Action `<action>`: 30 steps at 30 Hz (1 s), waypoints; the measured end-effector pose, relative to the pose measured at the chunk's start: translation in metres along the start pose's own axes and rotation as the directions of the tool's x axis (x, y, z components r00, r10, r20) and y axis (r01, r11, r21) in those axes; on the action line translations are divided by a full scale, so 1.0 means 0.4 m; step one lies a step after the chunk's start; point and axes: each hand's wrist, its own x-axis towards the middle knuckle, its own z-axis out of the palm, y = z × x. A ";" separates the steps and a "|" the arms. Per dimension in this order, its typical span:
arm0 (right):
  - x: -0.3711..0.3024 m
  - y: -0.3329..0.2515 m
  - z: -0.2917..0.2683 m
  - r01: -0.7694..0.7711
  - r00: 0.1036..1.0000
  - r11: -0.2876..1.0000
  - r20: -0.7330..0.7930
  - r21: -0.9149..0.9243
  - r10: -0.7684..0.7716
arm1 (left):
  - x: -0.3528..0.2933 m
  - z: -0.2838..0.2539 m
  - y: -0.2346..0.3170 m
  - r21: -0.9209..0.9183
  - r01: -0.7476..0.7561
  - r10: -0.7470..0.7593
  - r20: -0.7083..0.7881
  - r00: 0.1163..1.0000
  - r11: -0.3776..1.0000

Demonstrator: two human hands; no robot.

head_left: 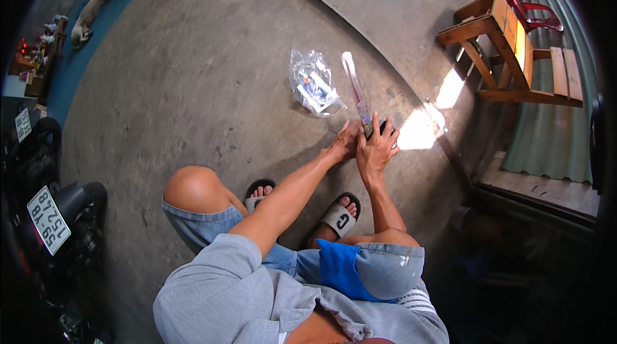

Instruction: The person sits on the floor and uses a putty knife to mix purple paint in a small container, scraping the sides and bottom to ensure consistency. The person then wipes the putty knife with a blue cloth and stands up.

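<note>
Both my hands are together low over the concrete floor, in front of my sandals. My left hand (347, 140) has its fingers curled in beside the lower end of a long narrow strip (355, 83); what they hold is hidden. The strip is whitish at its far tip, reddish along its length and patterned near my hands. My right hand (378, 143) is bent over a small dark object (384, 128), gripping it, with several fingers across its top. Just beyond my left hand lies a crumpled clear plastic bag (315, 85) with white and dark pieces inside.
At right stand a wooden chair (495, 29) and a corrugated metal sheet (546, 141). A raised floor seam (360, 32) runs diagonally past the strip. Parked motorbikes (71, 215) line the left edge; a dog (95, 13) lies at the far left. Blue cloth (339, 270) hangs over my lap.
</note>
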 end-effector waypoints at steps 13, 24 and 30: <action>-0.018 0.159 -0.055 0.372 0.910 0.926 0.168 0.067 -0.378 | -0.020 -0.003 0.100 -0.338 -0.044 0.041 -0.014 0.999 0.940; -0.022 0.084 -0.017 0.064 0.996 0.967 0.045 0.247 -0.077 | -0.027 0.012 0.055 -0.268 0.151 -0.158 -0.002 0.988 0.951; 0.031 0.196 -0.119 0.221 0.934 0.942 -0.334 0.254 -0.129 | -0.013 -0.208 0.143 0.172 0.407 -0.440 0.433 0.787 0.897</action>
